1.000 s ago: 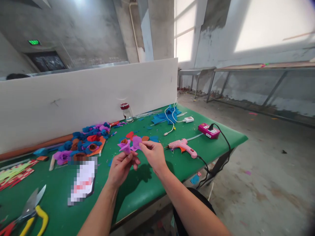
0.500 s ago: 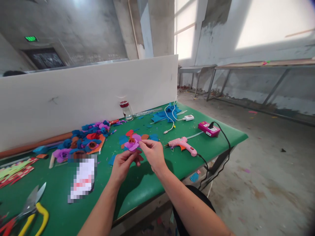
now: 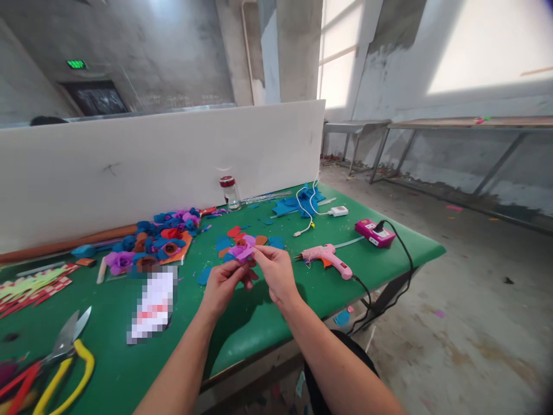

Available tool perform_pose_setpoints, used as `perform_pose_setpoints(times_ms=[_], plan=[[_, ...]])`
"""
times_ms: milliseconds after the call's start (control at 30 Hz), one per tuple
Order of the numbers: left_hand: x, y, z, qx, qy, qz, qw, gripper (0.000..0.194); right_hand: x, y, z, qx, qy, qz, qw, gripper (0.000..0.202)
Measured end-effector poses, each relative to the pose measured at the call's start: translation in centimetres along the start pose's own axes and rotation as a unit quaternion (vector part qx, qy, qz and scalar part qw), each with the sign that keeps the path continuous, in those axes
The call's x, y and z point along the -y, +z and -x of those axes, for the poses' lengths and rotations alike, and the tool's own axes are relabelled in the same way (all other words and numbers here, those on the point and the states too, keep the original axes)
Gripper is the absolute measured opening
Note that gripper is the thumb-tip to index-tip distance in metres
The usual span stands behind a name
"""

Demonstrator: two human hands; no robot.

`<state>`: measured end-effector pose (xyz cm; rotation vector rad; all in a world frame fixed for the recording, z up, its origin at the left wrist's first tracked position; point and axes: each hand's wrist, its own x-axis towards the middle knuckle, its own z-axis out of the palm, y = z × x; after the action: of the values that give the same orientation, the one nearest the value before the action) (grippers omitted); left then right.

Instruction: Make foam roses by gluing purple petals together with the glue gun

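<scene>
Formed flowers (image 3: 171,249) heap left of centre; mid-frame, the left hand (image 3: 223,282) and right hand (image 3: 277,275) pinch a purple flower (image 3: 242,251), seemingly part-built, loose petals (image 3: 234,231) lying beyond.

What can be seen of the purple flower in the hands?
The purple flower has broad, papery-looking petals around a small brown centre. It is held over the green table, its open side roughly upward. The left hand pinches it from below, hiding its base; the right hand holds its right edge.
</scene>
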<state>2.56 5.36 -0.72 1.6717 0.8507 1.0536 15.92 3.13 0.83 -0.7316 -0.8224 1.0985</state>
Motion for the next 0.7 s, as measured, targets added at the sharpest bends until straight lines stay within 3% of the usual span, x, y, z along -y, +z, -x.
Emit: perform_pose_setpoints(times_ms=[500, 700], plan=[[-0.71, 0.37, 0.04, -0.019, 0.002, -0.023, 1.0, 0.028, 0.14, 0.1, 0.11, 0.007, 0.008, 0.003, 1.0, 0.021], [-0.29, 0.07, 0.07, -0.035, 0.044, -0.076, 0.996, 0.028, -0.33, 0.08, 0.04, 0.029, 0.004, -0.026, 0.999, 0.022]])
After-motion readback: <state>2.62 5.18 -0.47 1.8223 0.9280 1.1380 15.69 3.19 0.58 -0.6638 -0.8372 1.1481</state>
